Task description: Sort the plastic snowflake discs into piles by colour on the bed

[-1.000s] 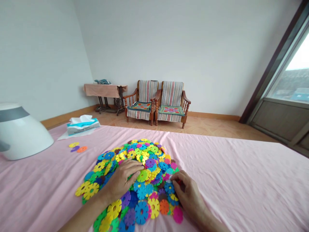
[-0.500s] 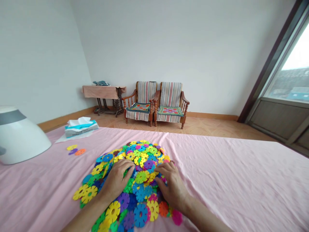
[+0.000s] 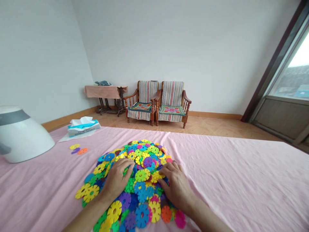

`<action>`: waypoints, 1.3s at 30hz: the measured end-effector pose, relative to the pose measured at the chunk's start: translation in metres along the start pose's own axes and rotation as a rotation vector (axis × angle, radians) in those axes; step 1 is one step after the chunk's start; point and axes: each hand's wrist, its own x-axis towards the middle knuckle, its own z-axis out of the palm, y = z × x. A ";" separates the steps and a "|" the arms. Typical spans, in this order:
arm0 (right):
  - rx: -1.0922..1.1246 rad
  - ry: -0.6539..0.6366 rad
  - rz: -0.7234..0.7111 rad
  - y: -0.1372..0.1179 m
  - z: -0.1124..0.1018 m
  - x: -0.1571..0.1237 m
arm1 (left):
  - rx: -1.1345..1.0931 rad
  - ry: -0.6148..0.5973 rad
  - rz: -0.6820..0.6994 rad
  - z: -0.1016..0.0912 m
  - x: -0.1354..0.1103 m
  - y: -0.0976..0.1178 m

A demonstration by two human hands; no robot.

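A heap of flower-shaped plastic discs in yellow, green, blue, purple, orange and pink is spread in front of me, each with slots around its rim. On the heap's left side lies my left hand, its fingers bent forward and thumb held apart from them, with green discs showing in the gap. My right hand rests on the right edge, thumb and fingers apart, fingertips touching a yellow disc. The discs beneath both palms are hidden. A purple disc lies between the hands, farther up the heap.
A pink cloth covers the table. To the left stand a white, grey-banded object and a tissue pack. Near them lie a yellow disc, a purple disc and an orange disc. Two wooden armchairs stand beyond.
The view has turned slightly left. My right hand has shifted a little to the right, and a pink disc now shows beyond its fingers. My left hand stays nearly in place.
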 end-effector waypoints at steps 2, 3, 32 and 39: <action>-0.018 -0.027 -0.028 0.000 0.000 0.000 | 0.001 0.077 -0.039 -0.001 0.000 -0.002; -0.023 -0.038 -0.047 0.000 0.000 0.001 | 0.002 0.111 -0.060 -0.002 0.000 -0.003; -0.002 -0.190 0.207 -0.009 0.001 0.033 | -0.017 0.157 -0.122 -0.002 0.000 -0.006; -0.093 -0.243 0.188 -0.011 -0.003 0.035 | -0.011 0.147 -0.126 -0.002 0.000 -0.005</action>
